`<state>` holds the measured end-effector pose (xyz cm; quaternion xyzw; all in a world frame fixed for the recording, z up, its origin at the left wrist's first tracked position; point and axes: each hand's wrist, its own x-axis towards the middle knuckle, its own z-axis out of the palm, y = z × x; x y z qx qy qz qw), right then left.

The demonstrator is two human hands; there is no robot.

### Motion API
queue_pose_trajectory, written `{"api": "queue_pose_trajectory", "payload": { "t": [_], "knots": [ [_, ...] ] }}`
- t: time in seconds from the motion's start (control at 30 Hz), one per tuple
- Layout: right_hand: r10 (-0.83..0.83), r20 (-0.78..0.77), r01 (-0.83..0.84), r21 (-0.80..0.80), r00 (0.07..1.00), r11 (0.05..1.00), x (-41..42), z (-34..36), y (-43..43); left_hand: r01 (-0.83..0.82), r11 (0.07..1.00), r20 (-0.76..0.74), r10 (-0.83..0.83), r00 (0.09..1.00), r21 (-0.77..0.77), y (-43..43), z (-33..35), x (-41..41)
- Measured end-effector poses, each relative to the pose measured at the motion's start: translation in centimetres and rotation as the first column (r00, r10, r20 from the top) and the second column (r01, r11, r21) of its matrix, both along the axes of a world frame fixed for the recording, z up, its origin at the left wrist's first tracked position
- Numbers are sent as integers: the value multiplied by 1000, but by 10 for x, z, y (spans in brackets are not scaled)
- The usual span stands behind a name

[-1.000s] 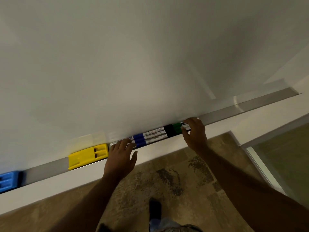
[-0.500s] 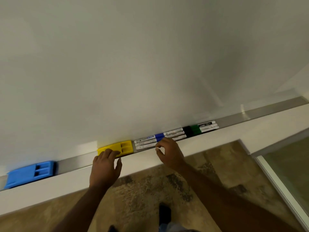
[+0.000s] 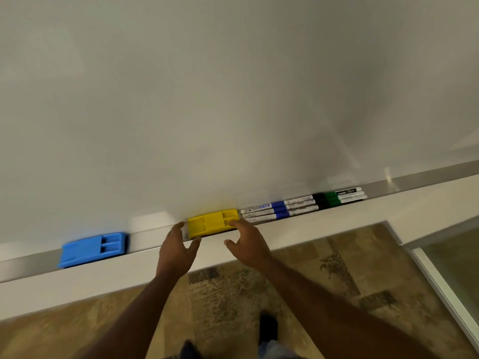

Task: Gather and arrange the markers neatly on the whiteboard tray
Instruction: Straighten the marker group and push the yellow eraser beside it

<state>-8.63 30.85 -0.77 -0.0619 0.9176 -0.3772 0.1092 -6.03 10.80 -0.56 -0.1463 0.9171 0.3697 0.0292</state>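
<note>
Several markers lie in tidy rows on the metal whiteboard tray [image 3: 414, 181]: blue-capped markers [image 3: 267, 212] on the left, then black-capped markers [image 3: 305, 203] and green-capped markers [image 3: 346, 195] further right. A yellow eraser [image 3: 211, 222] sits in the tray just left of the markers. My left hand [image 3: 176, 251] touches the eraser's left end with fingers spread. My right hand [image 3: 248, 244] touches its right end with the fingertips, thumb held apart. Neither hand grips anything.
A blue eraser [image 3: 93, 248] lies in the tray further left. The whiteboard [image 3: 233, 99] fills the upper view. Below the tray runs a white ledge [image 3: 77, 286], then patterned flooring [image 3: 233, 294]. A glass panel edge [image 3: 445, 294] stands at the right.
My right hand has left the markers and moved left to the yellow eraser's right end. My left hand has shifted to the eraser's left end. The view has panned left.
</note>
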Motion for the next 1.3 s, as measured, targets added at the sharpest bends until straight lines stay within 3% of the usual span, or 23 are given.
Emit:
{"api": "queue_pose_trajectory", "payload": {
  "t": [0.13, 0.47, 0.93, 1.1, 1.3],
  "knots": [
    [-51, -3, 51, -44, 999, 998, 3, 1, -16, -43, 988, -5, 44, 999, 151, -4, 4, -1],
    [-71, 25, 70, 61, 997, 996, 2, -1, -10, -31, 981, -3, 32, 999, 191, 2, 2, -8],
    [-20, -63, 34, 225, 998, 974, 3, 1, 3, 10, 995, -41, -6, 999, 103, 4, -1, -7],
    [44, -178, -14, 168, 983, 986, 5, 11, -24, -47, 999, -132, 47, 990, 5, -39, 8, 6],
    [172, -127, -173, 8, 977, 985, 8, 18, -109, -236, 958, -160, 210, 964, -164, -139, 19, 20]
  ]
}}
